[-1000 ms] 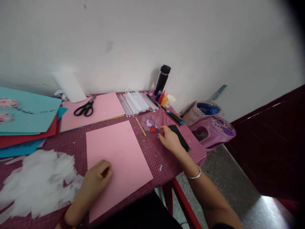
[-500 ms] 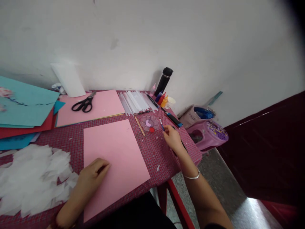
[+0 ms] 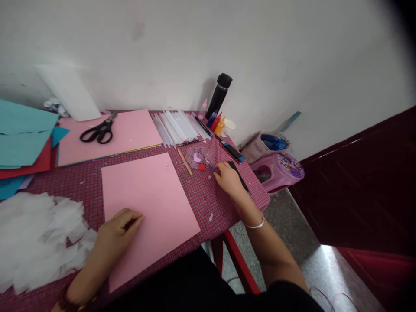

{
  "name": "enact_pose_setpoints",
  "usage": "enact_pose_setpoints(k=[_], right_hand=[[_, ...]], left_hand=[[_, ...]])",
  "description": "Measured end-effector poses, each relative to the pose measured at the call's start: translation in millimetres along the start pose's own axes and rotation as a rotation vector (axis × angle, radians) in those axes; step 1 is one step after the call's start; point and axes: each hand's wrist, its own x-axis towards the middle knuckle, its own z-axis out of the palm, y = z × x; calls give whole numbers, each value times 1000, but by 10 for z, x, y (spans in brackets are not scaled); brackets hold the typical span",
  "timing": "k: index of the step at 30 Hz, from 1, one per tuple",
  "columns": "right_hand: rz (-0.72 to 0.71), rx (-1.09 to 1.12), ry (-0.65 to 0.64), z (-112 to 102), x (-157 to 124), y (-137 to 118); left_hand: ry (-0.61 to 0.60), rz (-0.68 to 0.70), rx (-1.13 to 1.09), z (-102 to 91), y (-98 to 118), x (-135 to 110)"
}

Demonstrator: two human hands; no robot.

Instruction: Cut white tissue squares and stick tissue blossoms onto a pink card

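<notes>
**Brush tip at the red paint, handle slanted back to the right hand**

A small blue-handled brush (image 3: 210, 166) was held with its tip at the blob of red paint (image 3: 202, 166) on the near edge of a clear palette (image 3: 196, 156). Its long axis ran from the paint, at the upper left, down and to the right into the right hand (image 3: 229, 178). The handle was pinched there between the thumb and the first fingers (image 3: 219, 172), which were pressed together around it. The paint lay just beyond the fingertips, on their left side, and the right hand was by far the nearer one.

A wooden stick (image 3: 184, 161) lay just left of the palette, and a black card (image 3: 239, 174) was partly covered by the right hand. Small paint bottles (image 3: 216, 122) and a black flask (image 3: 219, 94) stood further back against the wall.

The left hand (image 3: 117, 230) was laid flat on the near left part of a pink sheet (image 3: 152, 190), well apart from the brush, its fingers loosely bent, close together and gripping nothing. The sheet lay on the checked surface (image 3: 208, 200), with white paper scraps (image 3: 35, 234) to its left and scissors (image 3: 97, 131) behind it.
</notes>
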Motion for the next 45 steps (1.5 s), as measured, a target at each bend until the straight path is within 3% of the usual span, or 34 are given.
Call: enact_pose_setpoints(k=[2, 5, 7, 9, 15, 20, 23, 27, 30, 35, 40, 45], right_hand=[[-129, 95, -71, -84, -201, -36], [-358, 277, -333, -151, -540, -96], [-405, 323, -442, -150, -724, -124], [-382, 318, -470, -130, -841, -132], [-278, 433, -441, -73, -896, -187], [-161, 851, -328, -10, -732, -730], [-267, 972, -302, 14, -611, -1178], [-437, 884, -229, 91, -483, -1520], [-494, 800, -188, 196, -399, -1569], [-483, 829, -227, 307, -312, -1560], [-651, 799, -181, 325, -269, -1566], [-485, 943, -172, 487, -226, -1544]], left_hand=[[-5, -8, 7, -4, -9, -2], [-17, -15, 22, -1, -20, -2], [-24, -19, 22, 6, -25, 3], [-27, -20, 12, 13, -31, 9], [26, -115, -188, -38, 63, 5], [38, -443, -844, -109, 487, 36], [19, -507, -1178, -84, 710, 82], [64, -540, -1463, -8, 757, 95], [116, -536, -1545, 33, 704, 66], [208, -465, -1467, 36, 674, 40], [161, -536, -1636, 64, 619, 100], [98, -590, -1721, 161, 568, 177]])
